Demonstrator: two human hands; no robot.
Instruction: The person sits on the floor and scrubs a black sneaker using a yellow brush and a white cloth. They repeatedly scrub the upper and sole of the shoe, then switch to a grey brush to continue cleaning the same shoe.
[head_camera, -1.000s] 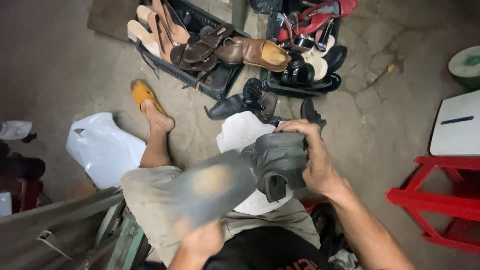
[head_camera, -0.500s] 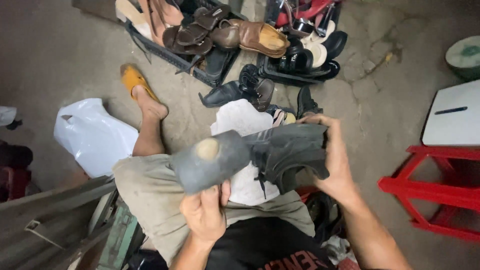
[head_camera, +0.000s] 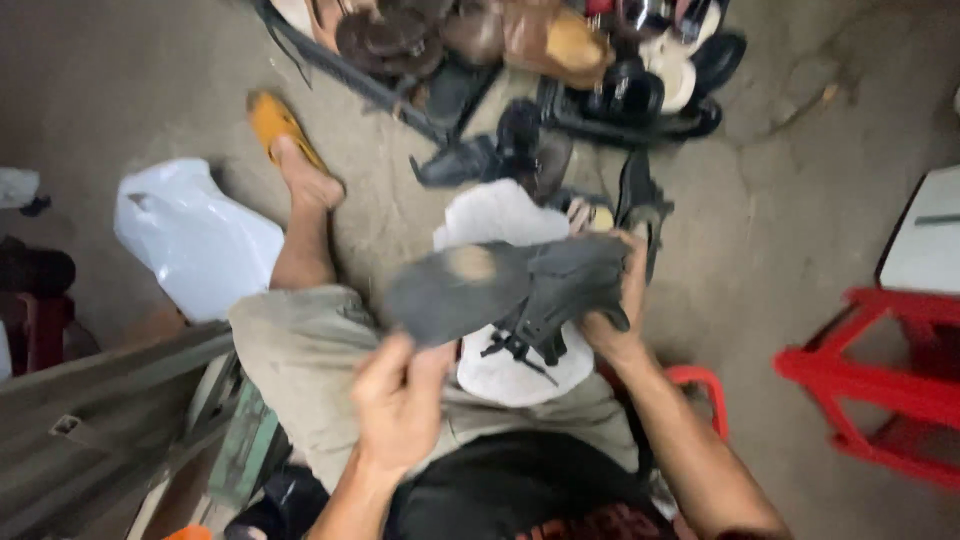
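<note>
Left hand pinching grey insole, right hand wrapped round black shoe. Up at 12 o'clock, black crates crammed with sandals and heels.

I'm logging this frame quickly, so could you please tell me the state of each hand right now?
Left hand: grip closed on the dark insole.
Right hand: grip closed on the black lace-up shoe.
</note>
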